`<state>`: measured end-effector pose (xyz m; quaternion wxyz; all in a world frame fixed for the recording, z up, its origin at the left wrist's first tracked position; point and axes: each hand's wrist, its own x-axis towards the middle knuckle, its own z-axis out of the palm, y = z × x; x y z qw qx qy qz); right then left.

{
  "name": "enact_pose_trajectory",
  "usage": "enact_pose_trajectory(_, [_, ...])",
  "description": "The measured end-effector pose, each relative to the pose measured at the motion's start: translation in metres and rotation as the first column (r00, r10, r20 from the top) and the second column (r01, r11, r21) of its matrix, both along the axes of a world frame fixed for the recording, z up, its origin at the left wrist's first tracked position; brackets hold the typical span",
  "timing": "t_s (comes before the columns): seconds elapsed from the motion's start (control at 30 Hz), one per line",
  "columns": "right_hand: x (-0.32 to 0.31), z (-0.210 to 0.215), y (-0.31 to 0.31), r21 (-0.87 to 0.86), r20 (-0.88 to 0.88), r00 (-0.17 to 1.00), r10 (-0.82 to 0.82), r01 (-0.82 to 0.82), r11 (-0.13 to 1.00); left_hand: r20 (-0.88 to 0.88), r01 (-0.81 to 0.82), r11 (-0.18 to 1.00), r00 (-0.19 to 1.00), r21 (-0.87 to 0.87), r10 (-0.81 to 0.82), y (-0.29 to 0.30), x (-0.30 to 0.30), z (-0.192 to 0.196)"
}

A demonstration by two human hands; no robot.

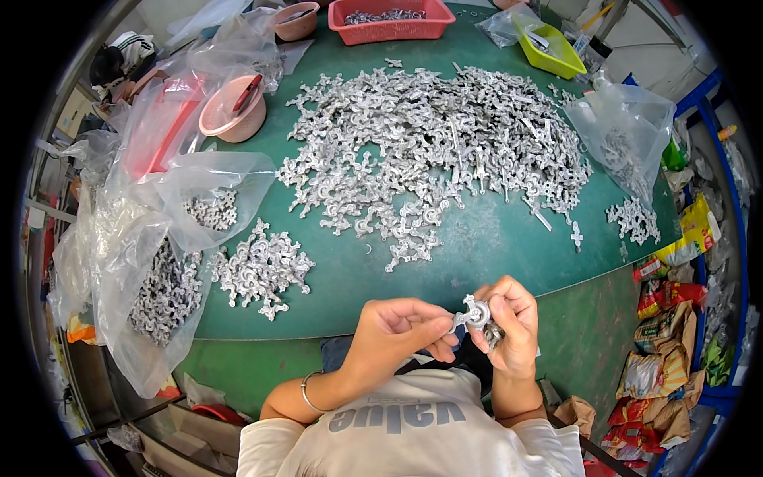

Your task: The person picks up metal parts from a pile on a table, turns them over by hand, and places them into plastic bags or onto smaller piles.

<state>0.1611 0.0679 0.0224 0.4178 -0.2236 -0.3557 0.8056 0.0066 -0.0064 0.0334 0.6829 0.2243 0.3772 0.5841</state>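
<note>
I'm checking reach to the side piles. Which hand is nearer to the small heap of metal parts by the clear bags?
Left. The left hand is just right of and below the small heap; the right hand is farther right, beyond it.

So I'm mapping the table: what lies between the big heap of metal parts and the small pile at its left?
In the head view, only bare green table lies between the big heap and the small pile.
</note>
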Motion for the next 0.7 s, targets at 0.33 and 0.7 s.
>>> enact_pose_trajectory(0.33, [-0.001, -0.001, 0.0, 0.009, 0.039, 0.998, -0.039, 0.039, 0.999, 0.009, -0.02, 0.999, 1.0, -0.027, 0.02, 0.0, 0.002, 0.002])
enact_pose_trajectory(0.7, [0.003, 0.001, 0.003, 0.025, 0.005, 1.0, 0.001, -0.001, 1.0, 0.06, 0.13, 0.989, 0.99, -0.076, -0.126, 0.0, 0.009, 0.013])
